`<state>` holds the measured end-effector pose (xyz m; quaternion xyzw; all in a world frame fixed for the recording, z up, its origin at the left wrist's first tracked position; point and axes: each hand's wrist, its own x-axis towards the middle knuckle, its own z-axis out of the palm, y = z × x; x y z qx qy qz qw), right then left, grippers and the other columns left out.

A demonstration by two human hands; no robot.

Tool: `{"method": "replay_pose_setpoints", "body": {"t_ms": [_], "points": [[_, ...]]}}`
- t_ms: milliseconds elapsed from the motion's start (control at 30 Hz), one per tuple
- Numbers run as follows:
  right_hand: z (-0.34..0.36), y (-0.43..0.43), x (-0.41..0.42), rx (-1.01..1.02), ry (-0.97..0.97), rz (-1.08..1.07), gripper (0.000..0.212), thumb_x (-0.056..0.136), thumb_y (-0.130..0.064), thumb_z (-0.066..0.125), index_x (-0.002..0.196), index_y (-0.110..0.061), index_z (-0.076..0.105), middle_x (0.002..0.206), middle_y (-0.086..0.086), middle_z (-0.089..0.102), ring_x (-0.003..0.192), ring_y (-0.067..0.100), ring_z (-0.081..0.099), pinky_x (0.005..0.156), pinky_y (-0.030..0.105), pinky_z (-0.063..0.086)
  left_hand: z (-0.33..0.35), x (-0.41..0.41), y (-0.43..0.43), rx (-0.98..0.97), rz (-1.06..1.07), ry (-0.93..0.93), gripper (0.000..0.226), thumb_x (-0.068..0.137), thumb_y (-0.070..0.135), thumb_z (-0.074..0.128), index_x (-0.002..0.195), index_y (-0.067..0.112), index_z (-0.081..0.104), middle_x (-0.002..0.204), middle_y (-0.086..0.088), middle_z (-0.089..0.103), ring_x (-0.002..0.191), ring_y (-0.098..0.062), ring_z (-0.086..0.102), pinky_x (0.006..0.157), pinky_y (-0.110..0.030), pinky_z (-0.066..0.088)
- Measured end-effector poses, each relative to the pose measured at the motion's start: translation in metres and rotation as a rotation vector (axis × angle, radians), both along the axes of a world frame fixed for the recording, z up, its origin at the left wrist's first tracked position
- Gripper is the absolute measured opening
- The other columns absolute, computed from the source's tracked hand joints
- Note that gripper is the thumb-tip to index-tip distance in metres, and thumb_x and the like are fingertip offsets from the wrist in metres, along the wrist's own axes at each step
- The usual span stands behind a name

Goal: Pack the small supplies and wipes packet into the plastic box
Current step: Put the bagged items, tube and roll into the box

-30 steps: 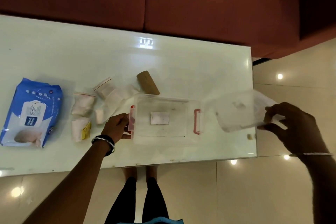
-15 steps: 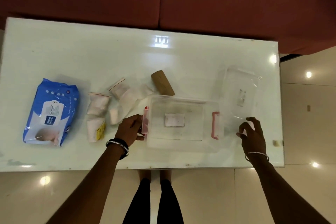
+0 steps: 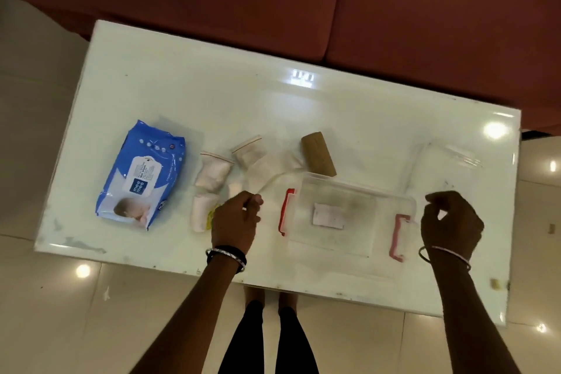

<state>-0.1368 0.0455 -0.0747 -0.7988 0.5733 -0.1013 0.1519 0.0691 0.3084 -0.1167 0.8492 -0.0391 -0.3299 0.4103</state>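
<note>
Plastic box [image 3: 346,215], clear with red latches at both ends, sits open near the front edge of the white table [image 3: 212,94], toward its right half; I see only a white label on its floor. My left hand [image 3: 235,222] hovers just left of the box's left latch, fingers curled loosely, holding nothing that I can make out. My right hand [image 3: 450,222] is at the box's right end beside the pink latch [image 3: 399,237], fingers bent and partly spread, no object in them; contact with the latch I cannot tell. Clear lid [image 3: 443,167] lies flat by the right edge, behind the right hand. Wipes packet [image 3: 141,173], blue and white, lies toward the left edge, well apart from the box. Small zip bags [image 3: 212,173] of white supplies lie between packet and box, beside a brown roll [image 3: 318,153] just behind the box's rear left corner.
</note>
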Motion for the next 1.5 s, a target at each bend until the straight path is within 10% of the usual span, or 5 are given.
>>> {"method": "replay_pose_setpoints", "body": {"t_ms": [133,300,833,1367,1500], "points": [[0.009,0.039,0.094,0.018,-0.335,0.16,0.023,0.076,0.005,0.055,0.087,-0.008,0.069,0.087,0.008,0.073,0.083,0.026,0.069,0.079,0.041,0.055,0.01,0.036,0.02,0.181,0.159,-0.488,0.015,0.095,0.02,0.056,0.096,0.011,0.069,0.085,-0.008,0.072,0.077,-0.026,0.068,0.067,-0.039,0.056],[-0.001,0.082,0.182,0.143,-0.408,0.246,0.017,0.081,-0.003,0.055,0.09,-0.011,0.068,0.088,0.002,0.072,0.084,0.023,0.068,0.081,0.042,0.053,-0.013,0.081,0.031,0.345,0.115,-0.257,0.046,0.089,0.037,0.064,0.124,0.007,0.057,0.119,-0.014,0.063,0.114,-0.032,0.057,0.095,-0.046,0.047],[-0.061,0.133,0.27,0.381,0.475,0.56,0.06,0.077,-0.038,0.073,0.127,-0.02,0.047,0.109,0.004,0.069,0.118,0.027,0.053,0.096,0.044,0.032,-0.024,0.102,0.026,0.207,0.212,-0.071,0.063,0.068,0.039,0.084,0.116,0.007,0.059,0.109,-0.009,0.063,0.096,-0.02,0.056,0.075,-0.026,0.043],[0.023,0.087,0.225,0.842,-0.879,-0.01,0.036,0.07,-0.001,0.084,0.102,0.004,0.068,0.092,0.009,0.071,0.083,0.013,0.068,0.078,0.03,0.059,0.043,0.067,0.002,-0.147,0.329,-0.007,0.039,0.069,0.035,0.084,0.097,0.022,0.061,0.099,0.001,0.07,0.094,-0.018,0.066,0.085,-0.038,0.056],[0.044,0.062,0.17,0.846,-0.897,-0.158,0.025,0.077,-0.01,0.082,0.097,-0.005,0.067,0.093,0.015,0.065,0.092,0.026,0.066,0.084,0.063,0.055,0.055,0.043,-0.019,-0.191,0.235,0.021,0.045,0.064,0.046,0.083,0.094,0.018,0.066,0.09,0.008,0.072,0.082,-0.005,0.065,0.073,-0.021,0.051]]}}
